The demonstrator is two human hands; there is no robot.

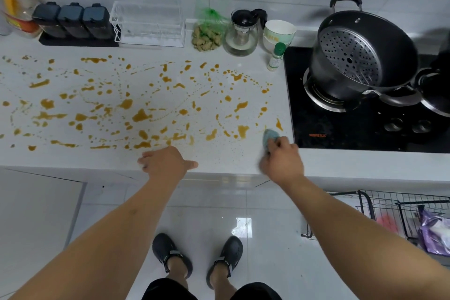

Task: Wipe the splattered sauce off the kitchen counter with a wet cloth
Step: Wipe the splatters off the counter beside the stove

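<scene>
My right hand is curled round the cloth — a bunched, blue-grey wad gripped in my fingers, with only its far end showing past my knuckles. That end points away from me and a little leftward, so the wad's long axis runs roughly from my palm toward the back wall. It sits on the white counter near the front edge, just left of the black cooktop, touching the nearest streaks of sauce at the right end of the mess.

The sauce lies as orange-brown blots and thin trails across nearly the whole width of the counter, from the far left edge to just short of the cooktop.

My left hand rests flat on the counter's front strip, fingers spread and straight, thumb pointing right, holding nothing — its fingertips just reach the closest blots.

Along the back wall stand an oil bottle, three dark jars, a clear rack, a glass pot and a bowl. A steamer pot sits tilted on the burner.
</scene>
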